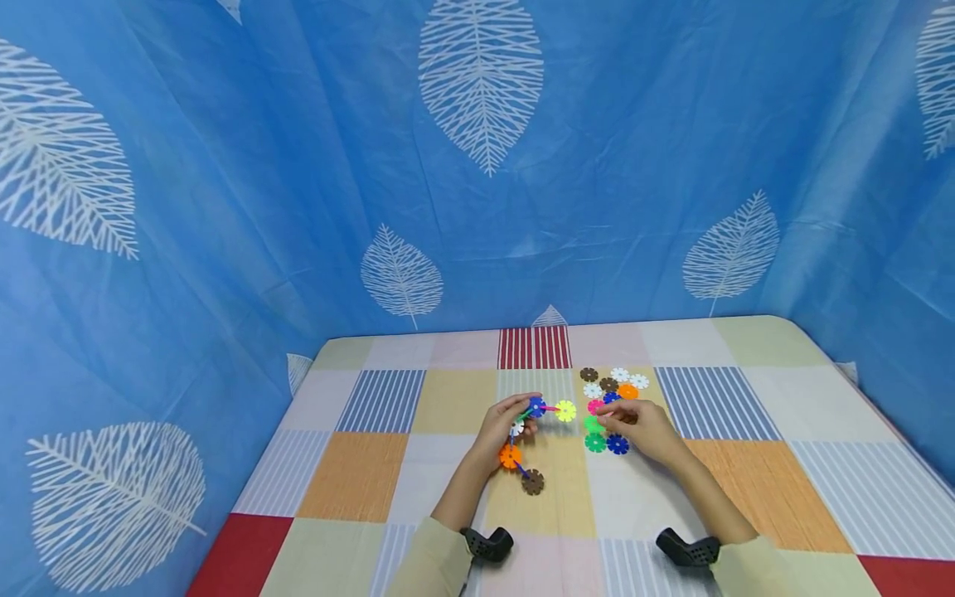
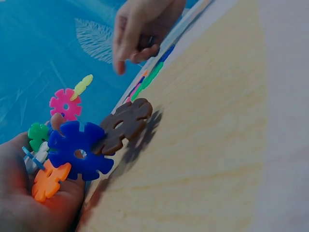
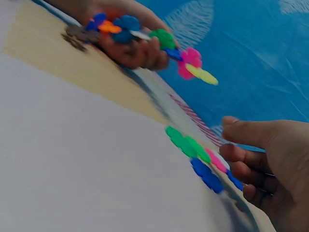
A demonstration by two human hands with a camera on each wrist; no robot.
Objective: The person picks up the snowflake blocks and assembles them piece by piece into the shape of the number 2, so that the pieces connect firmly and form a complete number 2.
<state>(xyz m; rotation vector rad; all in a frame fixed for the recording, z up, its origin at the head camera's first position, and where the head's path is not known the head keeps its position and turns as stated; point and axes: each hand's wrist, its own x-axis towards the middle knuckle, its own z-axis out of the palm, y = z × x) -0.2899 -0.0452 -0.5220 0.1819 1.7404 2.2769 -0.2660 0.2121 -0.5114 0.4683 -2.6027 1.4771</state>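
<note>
Interlocking-disc chain (image 1: 511,456), seen from the head, up in the left hand (image 1: 496,433) above the patchwork cloth (image 1: 548,518), left of the loose notched discs (image 1: 595,443). Right hand (image 1: 643,427) right at those discs, too small there to tell a pinch. Risky spot: from too hard a squeeze mid-chain, could pop a slot joint; from a sideways push on the unsupported yellow disc (image 1: 565,410), could twist that end loose. Bowed like a C, long axis mostly away from the body, yellow end pointing right, brown disc (image 1: 533,482) at the near end. Over to the left wrist: chain across palm and fingers, brown end low beside its shadow, contact unclear. Now the right wrist: left fingers curled round the chain's middle, pink disc (image 3: 189,63) and yellow tip jutting beyond; right thumb and fingers spread apart, nothing visible between.
</note>
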